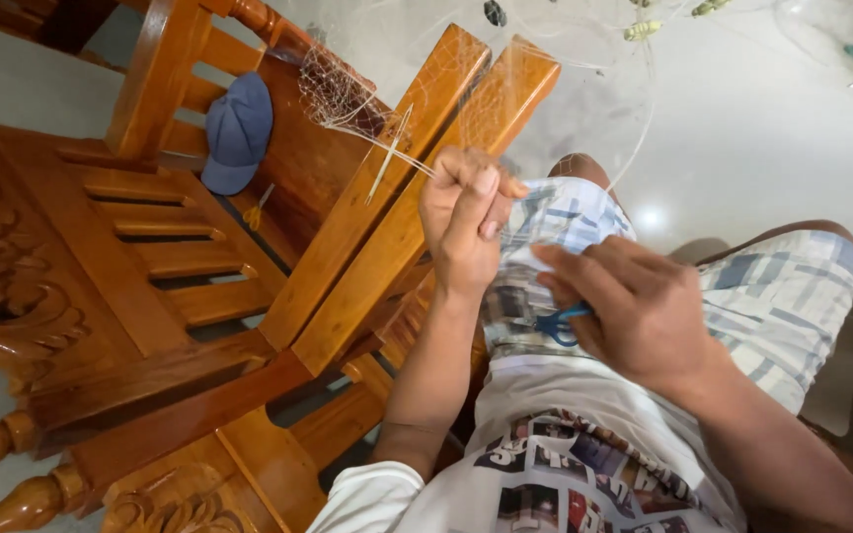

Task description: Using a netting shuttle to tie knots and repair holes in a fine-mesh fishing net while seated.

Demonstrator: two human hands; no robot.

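Observation:
My left hand [466, 222] is raised in front of me, its fingers pinched on thin strands of a clear fishing net [348, 94] that stretches up to the wooden chair [150, 257]. A pale netting needle [389, 153] hangs in the strands just left of that hand. My right hand [634, 306] rests over my lap on plaid shorts [772, 296], closed around small blue-handled scissors [560, 324], of which only a blue loop shows. Net line runs from my left hand toward the upper right.
A carved wooden chair fills the left side, with a blue cap [237, 133] lying on it. Small yellow floats [644, 30] of the net lie on the pale floor [762, 128] at the top. A second wooden chair part [180, 484] stands at the lower left.

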